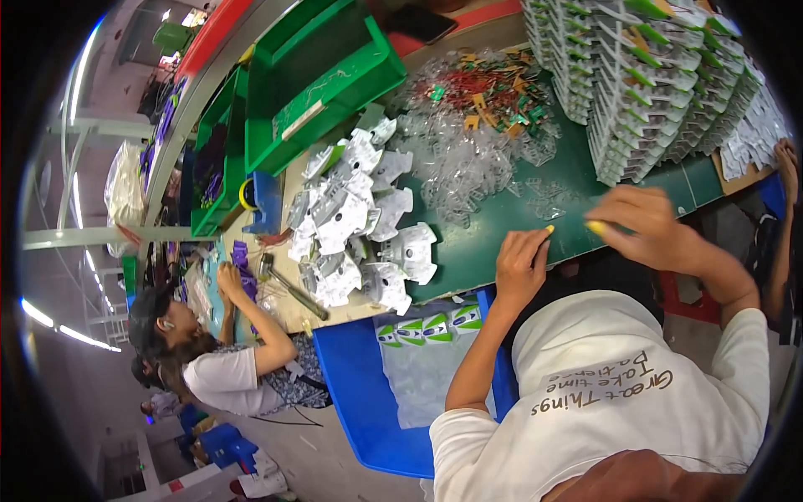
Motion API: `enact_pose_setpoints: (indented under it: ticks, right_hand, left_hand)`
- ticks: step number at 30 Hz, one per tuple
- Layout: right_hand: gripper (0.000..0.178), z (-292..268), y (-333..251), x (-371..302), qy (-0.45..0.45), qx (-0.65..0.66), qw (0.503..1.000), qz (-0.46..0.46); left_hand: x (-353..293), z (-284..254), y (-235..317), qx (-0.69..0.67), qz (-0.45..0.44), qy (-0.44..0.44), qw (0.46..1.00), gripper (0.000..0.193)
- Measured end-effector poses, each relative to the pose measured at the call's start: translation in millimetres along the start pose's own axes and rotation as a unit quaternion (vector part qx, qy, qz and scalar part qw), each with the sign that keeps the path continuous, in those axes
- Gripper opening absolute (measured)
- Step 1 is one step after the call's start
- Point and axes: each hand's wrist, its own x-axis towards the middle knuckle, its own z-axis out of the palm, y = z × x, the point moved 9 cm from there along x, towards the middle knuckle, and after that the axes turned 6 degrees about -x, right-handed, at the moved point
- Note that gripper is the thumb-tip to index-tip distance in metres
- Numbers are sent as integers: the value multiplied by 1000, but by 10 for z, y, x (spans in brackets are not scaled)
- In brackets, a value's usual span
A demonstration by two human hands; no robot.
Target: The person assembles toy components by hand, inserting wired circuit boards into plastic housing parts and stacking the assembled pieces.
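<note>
Clear parts [548, 199] are strewn on the green bench [477, 255] right of centre, beside a larger clear heap [452, 171] at upper centre. Just below them, the left hand [520, 263] is held with its fingers bunched, and a yellow bit [549, 228] is seen at its fingertips. The right hand [640, 219] is blurred, its fingers curled, with a second yellow bit [595, 227] at the tips. The two hands are held apart; whether either is clamped on anything cannot be told. Red wires [481, 88] are piled above the heap. White shells [339, 213] are heaped left of centre, grey stacks [636, 100] are ranged at upper right, and a hammer [293, 289] is laid below the shells, toward the left.
</note>
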Motion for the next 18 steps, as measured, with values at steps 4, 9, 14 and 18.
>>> enact_pose_setpoints:
  ticks: [4,9,14,18]
  right_hand:
    - [10,863,493,397,41,81,994,65]
    - [21,1154,885,1086,125,-43,976,172]
    - [24,1505,1107,1459,55,-175,964,193]
    - [17,1306,972,1376,136,-83,971,180]
  left_hand:
    - [19,12,11,-2,8,-8,1000,21]
    - [-16,19,-3,-11,6,6,1000,21]
    - [-23,15,16,8,11,12,1000,24]
    - [-52,12,-53,-1,6,-1,1000,30]
